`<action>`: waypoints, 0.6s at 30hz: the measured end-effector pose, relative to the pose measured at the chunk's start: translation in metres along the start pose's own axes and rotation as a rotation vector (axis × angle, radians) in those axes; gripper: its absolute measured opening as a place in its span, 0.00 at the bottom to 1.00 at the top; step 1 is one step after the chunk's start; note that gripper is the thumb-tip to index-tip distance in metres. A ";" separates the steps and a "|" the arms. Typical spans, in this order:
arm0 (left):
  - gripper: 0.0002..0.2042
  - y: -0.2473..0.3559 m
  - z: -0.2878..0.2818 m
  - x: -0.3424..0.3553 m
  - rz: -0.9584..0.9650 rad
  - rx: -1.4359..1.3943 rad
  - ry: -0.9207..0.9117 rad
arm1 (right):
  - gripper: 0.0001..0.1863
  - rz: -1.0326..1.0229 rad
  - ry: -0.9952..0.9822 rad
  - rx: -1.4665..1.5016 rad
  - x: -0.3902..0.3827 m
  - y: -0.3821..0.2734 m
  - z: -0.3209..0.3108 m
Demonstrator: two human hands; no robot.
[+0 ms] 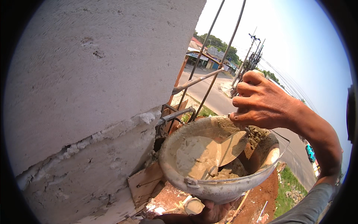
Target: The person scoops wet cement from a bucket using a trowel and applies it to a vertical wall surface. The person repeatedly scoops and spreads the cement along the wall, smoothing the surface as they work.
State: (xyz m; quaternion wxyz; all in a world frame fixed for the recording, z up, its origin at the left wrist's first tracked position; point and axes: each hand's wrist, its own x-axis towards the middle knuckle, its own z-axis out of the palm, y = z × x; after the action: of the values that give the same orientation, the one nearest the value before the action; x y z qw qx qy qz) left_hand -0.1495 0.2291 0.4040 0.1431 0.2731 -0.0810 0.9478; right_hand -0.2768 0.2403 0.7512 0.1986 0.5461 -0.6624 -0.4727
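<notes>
My right hand (257, 99) is closed around the handle of a trowel, above the right side of a mortar-smeared bucket (223, 188). The trowel blade (229, 149) points down into the bucket and touches the wet grey mortar (197, 153) inside. At the lower edge my left hand (216, 212) holds the bucket from beneath; most of its fingers are hidden by the bucket's base. A thin wire bail (286, 143) hangs at the bucket's right rim.
A rough plastered wall (97, 67) fills the left, with a ragged ledge (85, 143) across it. Metal poles (209, 82) rise beside its edge. Far below lie a road (220, 95), reddish soil (263, 198), grass (289, 186) and another bucket (194, 206). Wooden boards (145, 183) jut near the wall's foot.
</notes>
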 end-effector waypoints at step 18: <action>0.57 -0.012 -0.026 -0.011 -0.008 0.041 -0.001 | 0.02 0.014 0.061 0.053 0.015 -0.004 0.006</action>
State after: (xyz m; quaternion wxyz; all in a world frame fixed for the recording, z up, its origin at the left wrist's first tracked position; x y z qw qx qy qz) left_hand -0.1501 0.2436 0.3772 0.1413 0.2766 -0.0603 0.9486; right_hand -0.2844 0.2298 0.7409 0.2076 0.5606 -0.6721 -0.4369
